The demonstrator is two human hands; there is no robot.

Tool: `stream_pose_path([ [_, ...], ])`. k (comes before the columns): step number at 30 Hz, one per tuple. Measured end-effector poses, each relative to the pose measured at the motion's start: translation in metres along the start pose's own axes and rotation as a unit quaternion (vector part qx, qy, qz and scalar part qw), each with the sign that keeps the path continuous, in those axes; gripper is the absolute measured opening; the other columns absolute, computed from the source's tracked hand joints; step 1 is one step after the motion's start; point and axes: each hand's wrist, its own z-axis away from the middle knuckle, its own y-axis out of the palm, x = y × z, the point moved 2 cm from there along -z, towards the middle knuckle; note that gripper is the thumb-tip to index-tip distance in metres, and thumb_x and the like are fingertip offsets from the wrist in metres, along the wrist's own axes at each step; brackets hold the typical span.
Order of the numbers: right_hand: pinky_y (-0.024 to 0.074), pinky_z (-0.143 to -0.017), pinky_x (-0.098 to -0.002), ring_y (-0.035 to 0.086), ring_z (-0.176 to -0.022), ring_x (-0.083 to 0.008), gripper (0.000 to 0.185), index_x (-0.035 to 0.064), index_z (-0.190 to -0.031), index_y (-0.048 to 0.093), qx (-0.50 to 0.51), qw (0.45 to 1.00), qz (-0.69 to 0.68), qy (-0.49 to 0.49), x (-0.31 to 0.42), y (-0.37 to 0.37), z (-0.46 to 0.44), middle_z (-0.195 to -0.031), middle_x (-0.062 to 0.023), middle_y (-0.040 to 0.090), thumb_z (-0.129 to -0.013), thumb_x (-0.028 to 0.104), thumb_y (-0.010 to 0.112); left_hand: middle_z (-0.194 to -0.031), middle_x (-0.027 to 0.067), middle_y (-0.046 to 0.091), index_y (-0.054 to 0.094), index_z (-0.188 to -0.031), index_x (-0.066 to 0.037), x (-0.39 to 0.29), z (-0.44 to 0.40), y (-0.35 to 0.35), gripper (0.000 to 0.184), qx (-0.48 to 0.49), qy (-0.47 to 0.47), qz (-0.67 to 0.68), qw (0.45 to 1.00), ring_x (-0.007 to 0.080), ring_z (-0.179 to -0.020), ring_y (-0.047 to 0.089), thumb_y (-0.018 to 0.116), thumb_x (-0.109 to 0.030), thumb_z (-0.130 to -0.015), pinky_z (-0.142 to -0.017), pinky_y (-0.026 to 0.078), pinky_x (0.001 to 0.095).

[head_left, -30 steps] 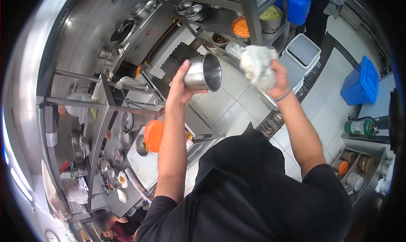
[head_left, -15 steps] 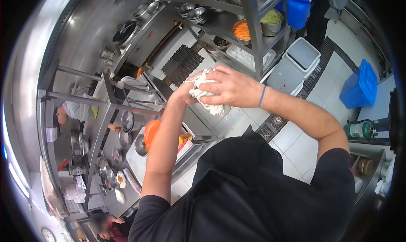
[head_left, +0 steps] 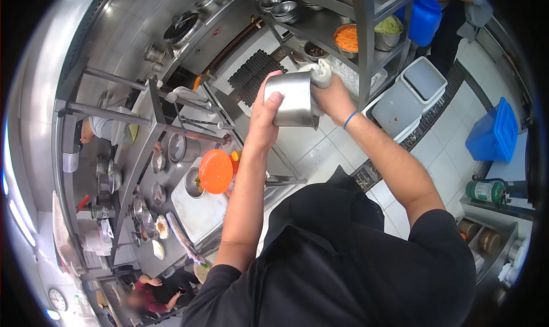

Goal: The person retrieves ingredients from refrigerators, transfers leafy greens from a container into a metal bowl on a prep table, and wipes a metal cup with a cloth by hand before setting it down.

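My left hand (head_left: pixel 264 118) is closed around the side of a shiny steel container (head_left: pixel 293 101). The container is tipped on its side in front of me, its rim toward the right. At that rim, my right hand (head_left: pixel 336 100) grips a bunched white cloth (head_left: pixel 321 74); the container partly hides these fingers. I cannot tell whether the cloth touches the inside.
To the left, a steel counter holds a white cutting board (head_left: pixel 200 215), an orange lid (head_left: pixel 216 171) and several metal bowls. Shelving (head_left: pixel 365 41) with shredded orange food (head_left: pixel 346 39) stands ahead. Grey bins (head_left: pixel 394 107) and a blue bin (head_left: pixel 493 131) are right. Other people are nearby.
Both hands were together over the bunched cloth. Now the steel container shows in my left hand, and my right hand has moved to its rim with the cloth. The view has shifted slightly.
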Motion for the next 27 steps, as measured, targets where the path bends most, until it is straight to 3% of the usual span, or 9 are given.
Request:
stream_pose_path([
  [5, 0.059, -0.087, -0.0372, 0.072, -0.102, -0.0233, 0.034, 0.0042, -0.125, 0.065, 0.098, 0.864, -0.394, 0.297, -0.045, 0.012, 0.033, -0.117, -0.0104, 0.072, -0.1, 0.026, 0.061, -0.138, 0.0139, 0.052, 0.039, -0.152, -0.005, -0.015, 0.002, 0.012, 0.089, 0.033, 0.101, -0.198, 0.974, 0.025, -0.129, 0.051, 0.076, -0.048, -0.083, -0.11, 0.039, 0.0365],
  [8, 0.0599, -0.09, -0.0374, 0.071, -0.106, -0.0229, 0.034, 0.008, -0.131, 0.062, 0.28, 0.751, -0.529, 0.279, -0.038, 0.004, 0.042, -0.123, -0.0089, 0.07, -0.103, 0.027, 0.055, -0.154, 0.0183, 0.04, 0.029, -0.159, -0.006, -0.017, -0.003, 0.007, 0.105, 0.072, 0.169, -0.264, 0.947, 0.031, -0.136, 0.046, 0.074, -0.061, -0.083, -0.112, 0.038, 0.0395],
  [11, 0.0604, -0.09, -0.0383, 0.07, -0.109, -0.0233, 0.034, 0.0074, -0.131, 0.061, 0.258, 0.716, -0.609, 0.225, -0.015, 0.005, 0.037, -0.125, -0.0083, 0.069, -0.104, 0.027, 0.054, -0.162, 0.0194, 0.03, 0.018, -0.163, -0.007, -0.007, 0.002, 0.017, 0.122, 0.04, 0.158, -0.248, 0.955, 0.033, -0.145, 0.038, 0.07, -0.077, -0.078, -0.116, 0.035, 0.0407],
  [15, 0.0602, -0.091, -0.039, 0.07, -0.108, -0.0249, 0.035, 0.0075, -0.13, 0.061, 0.095, 0.813, -0.536, 0.206, -0.022, 0.007, 0.02, -0.123, -0.0089, 0.069, -0.102, 0.029, 0.058, -0.161, 0.0176, 0.034, 0.018, -0.162, -0.004, 0.047, 0.022, 0.022, 0.077, -0.034, 0.08, -0.142, 0.986, 0.0266, -0.147, 0.035, 0.056, -0.04, -0.105, -0.119, 0.031, 0.0407],
  [17, 0.0586, -0.094, -0.0391, 0.067, -0.111, -0.024, 0.037, 0.0078, -0.131, 0.059, 0.081, 0.817, -0.535, 0.199, -0.042, 0.013, 0.021, -0.126, -0.0086, 0.067, -0.102, 0.03, 0.059, -0.15, 0.02, 0.047, 0.034, -0.155, -0.001, 0.052, 0.016, 0.031, 0.061, -0.031, 0.09, -0.067, 0.993, 0.0304, -0.141, 0.041, 0.057, -0.021, -0.102, -0.117, 0.033, 0.0409],
  [19, 0.0574, -0.096, -0.0385, 0.066, -0.114, -0.0231, 0.037, 0.0077, -0.133, 0.058, 0.046, 0.828, -0.518, 0.21, -0.047, 0.02, 0.029, -0.129, -0.008, 0.065, -0.103, 0.03, 0.058, -0.146, 0.0191, 0.048, 0.048, -0.142, 0.002, 0.063, 0.016, 0.018, 0.047, -0.105, 0.188, -0.285, 0.934, 0.0296, -0.137, 0.043, 0.054, -0.007, -0.096, -0.117, 0.031, 0.0398],
  [21, 0.0549, -0.099, -0.0376, 0.063, -0.118, -0.0217, 0.039, 0.0078, -0.137, 0.057, -0.017, 0.844, -0.498, 0.197, -0.041, 0.032, 0.039, -0.134, -0.0073, 0.063, -0.104, 0.03, 0.055, -0.132, 0.0281, 0.058, 0.061, -0.125, 0.002, 0.057, 0.019, 0.019, 0.041, -0.234, 0.181, -0.45, 0.843, 0.0423, -0.121, 0.057, 0.06, -0.007, -0.085, -0.1, 0.047, 0.0426],
  [25, 0.0513, -0.103, -0.0391, 0.059, -0.124, -0.0242, 0.045, 0.0079, -0.141, 0.055, 0.029, 0.927, -0.365, 0.082, -0.038, 0.042, 0.039, -0.139, -0.0082, 0.06, -0.105, 0.036, 0.051, -0.097, 0.0267, 0.071, 0.068, -0.101, 0.004, 0.061, 0.008, 0.006, 0.021, -0.137, 0.126, -0.338, 0.923, 0.0459, -0.095, 0.068, 0.06, -0.009, -0.086, -0.082, 0.053, 0.0477],
  [27, 0.0507, -0.104, -0.0388, 0.059, -0.124, -0.0244, 0.045, 0.0068, -0.141, 0.054, 0.029, 0.935, -0.347, 0.067, -0.044, 0.042, 0.034, -0.139, -0.0091, 0.059, -0.105, 0.034, 0.05, -0.107, 0.0293, 0.069, 0.064, -0.112, 0.004, 0.062, 0.009, 0.002, 0.027, -0.083, 0.089, -0.325, 0.938, 0.0442, -0.102, 0.067, 0.059, -0.008, -0.088, -0.085, 0.053, 0.0458],
])
